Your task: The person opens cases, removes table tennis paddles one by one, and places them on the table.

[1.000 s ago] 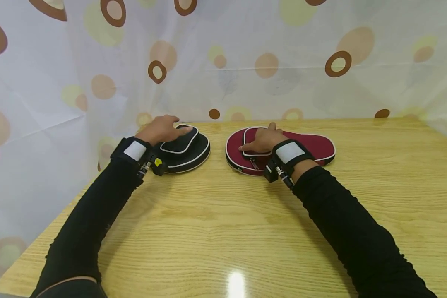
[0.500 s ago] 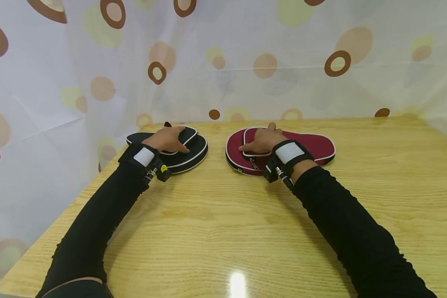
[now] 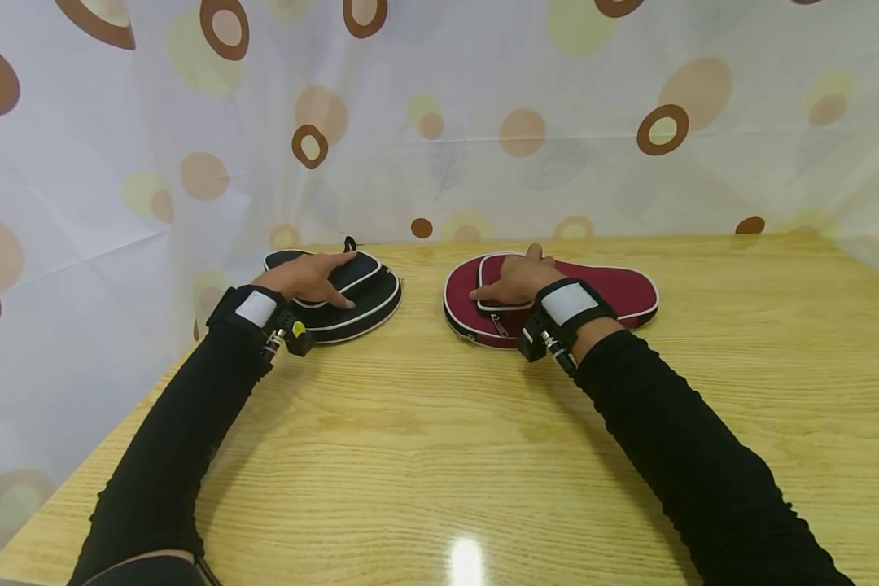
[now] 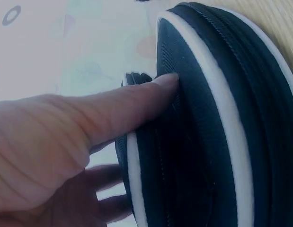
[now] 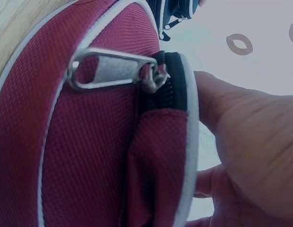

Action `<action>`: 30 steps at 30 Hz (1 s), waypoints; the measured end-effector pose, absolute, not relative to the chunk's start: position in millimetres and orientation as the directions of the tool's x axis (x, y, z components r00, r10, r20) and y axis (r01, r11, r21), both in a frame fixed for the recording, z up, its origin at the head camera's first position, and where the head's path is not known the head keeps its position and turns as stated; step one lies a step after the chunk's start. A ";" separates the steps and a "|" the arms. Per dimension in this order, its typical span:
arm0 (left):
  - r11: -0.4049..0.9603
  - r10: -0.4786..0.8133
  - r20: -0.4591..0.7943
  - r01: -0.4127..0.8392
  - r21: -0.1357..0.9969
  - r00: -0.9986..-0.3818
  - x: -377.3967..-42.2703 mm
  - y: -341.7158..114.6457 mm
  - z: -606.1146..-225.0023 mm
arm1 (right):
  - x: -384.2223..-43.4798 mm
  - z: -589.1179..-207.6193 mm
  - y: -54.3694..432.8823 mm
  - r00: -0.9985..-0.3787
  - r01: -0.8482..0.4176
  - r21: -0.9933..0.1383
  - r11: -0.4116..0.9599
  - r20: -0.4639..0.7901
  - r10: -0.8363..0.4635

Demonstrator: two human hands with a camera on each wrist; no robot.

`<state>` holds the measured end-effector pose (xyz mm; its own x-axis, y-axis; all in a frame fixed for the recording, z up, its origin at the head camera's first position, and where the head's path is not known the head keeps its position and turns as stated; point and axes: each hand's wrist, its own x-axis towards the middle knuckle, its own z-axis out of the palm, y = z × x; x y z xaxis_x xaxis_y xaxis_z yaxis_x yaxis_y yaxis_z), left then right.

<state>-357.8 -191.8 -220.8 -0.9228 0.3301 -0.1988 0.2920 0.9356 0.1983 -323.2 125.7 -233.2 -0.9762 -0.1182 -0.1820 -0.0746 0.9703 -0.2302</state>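
A black table tennis bat case with white piping and a raised pocket lies at the left back of the table. My left hand rests on its pocket, thumb and index finger spread. In the left wrist view the thumb lies across the pocket edge, its tip touching the case's main face. A red bat case with white piping lies to the right, its narrow end pointing right. My right hand rests over the pocket of that case. A metal zip pull hangs at the pocket's corner in the right wrist view.
Both cases lie on a light wooden table. Behind and to the left hangs a pale curtain with brown and yellow circles. A strap with a camera sits on each wrist.
My left hand has come down from above the black case onto its pocket. That case has turned, its narrow end and loop swinging into view at the back. The right hand stays put.
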 end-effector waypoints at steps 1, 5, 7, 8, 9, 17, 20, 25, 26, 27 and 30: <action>0.933 0.337 -0.203 0.298 0.201 -0.919 -357.4 -193.6 -220.4 | -323.2 -233.0 125.8 -0.976 -0.074 -0.233 0.970 -0.183 -0.118; 0.933 0.336 -0.221 0.292 0.209 -0.916 -357.3 -200.1 -219.4 | -323.0 -232.3 126.2 -0.975 -0.076 -0.239 0.968 -0.184 -0.122; 0.937 0.324 -0.229 0.278 0.210 -0.918 -358.3 -203.2 -219.8 | -322.8 -232.0 126.2 -0.975 -0.077 -0.238 0.968 -0.183 -0.123; 0.938 0.321 -0.232 0.275 0.211 -0.918 -358.7 -204.7 -220.0 | -322.7 -232.0 126.1 -0.975 -0.078 -0.236 0.969 -0.183 -0.123; 0.939 0.317 -0.233 0.270 0.213 -0.919 -359.1 -206.4 -220.4 | -322.6 -232.0 125.9 -0.975 -0.077 -0.236 0.969 -0.184 -0.123; 0.915 0.362 -0.200 0.305 0.265 -0.911 -358.6 -222.4 -221.7 | -321.6 -232.0 125.8 -0.974 -0.079 -0.234 0.969 -0.189 -0.126; 0.904 0.379 -0.179 0.321 0.283 -0.908 -358.6 -228.0 -222.2 | -321.2 -232.1 126.3 -0.973 -0.083 -0.236 0.968 -0.190 -0.130; 0.895 0.377 -0.159 0.316 0.314 -0.912 -360.6 -237.8 -223.6 | -320.1 -231.6 126.4 -0.973 -0.083 -0.238 0.968 -0.192 -0.131; 0.894 0.378 -0.155 0.315 0.320 -0.913 -361.2 -240.2 -224.1 | -319.8 -231.4 126.2 -0.973 -0.082 -0.241 0.967 -0.192 -0.130; 0.890 0.378 -0.154 0.313 0.331 -0.913 -361.2 -242.5 -224.0 | -319.6 -231.1 126.1 -0.973 -0.079 -0.245 0.966 -0.192 -0.129; 0.885 0.380 -0.143 0.315 0.343 -0.914 -361.7 -249.7 -224.4 | -319.3 -230.5 125.9 -0.973 -0.080 -0.251 0.965 -0.191 -0.131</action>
<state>-361.7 -249.7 -224.4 -0.9138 0.3802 -0.1430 0.3146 0.8850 0.3433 -319.3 125.9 -230.5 -0.9728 -0.1305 -0.1915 -0.0800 0.9647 -0.2510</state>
